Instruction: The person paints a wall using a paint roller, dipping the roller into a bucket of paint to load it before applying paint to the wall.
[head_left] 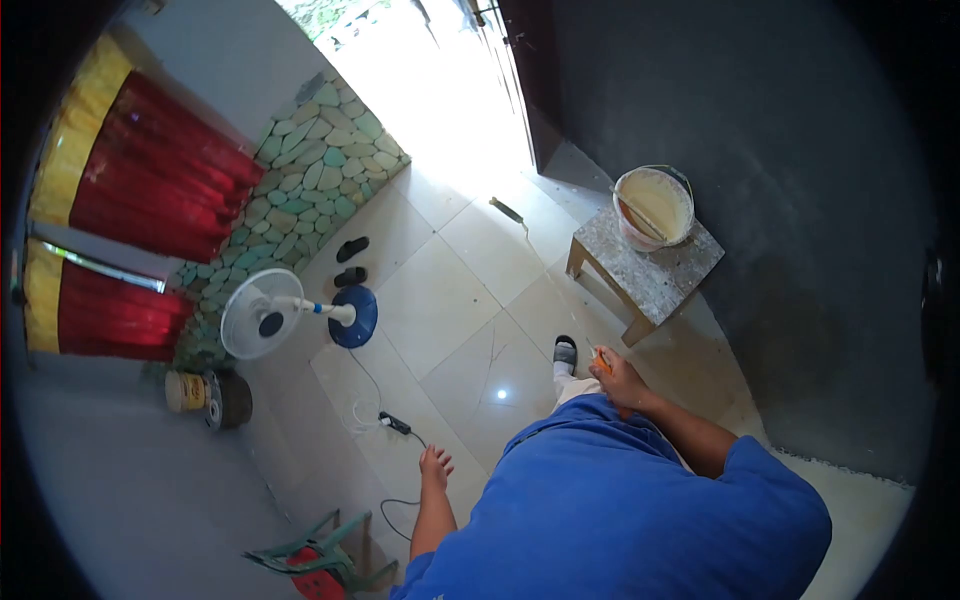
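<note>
My right hand is closed around a small tool with an orange handle; a thin pale tip sticks out past the fingers, and its exact kind is too small to make out. That hand hangs beside my thigh, just above my foot in a grey slipper. Low on the other side, my left hand holds nothing, its fingers spread above the tiles. The closest thing to it is a black power strip on the floor.
A bucket of cream paint with a stick stands on a spattered stool by the dark grey wall. A fan, slippers, cables, a dark-handled item, paint tubs and a green chair occupy the floor. The doorway is bright.
</note>
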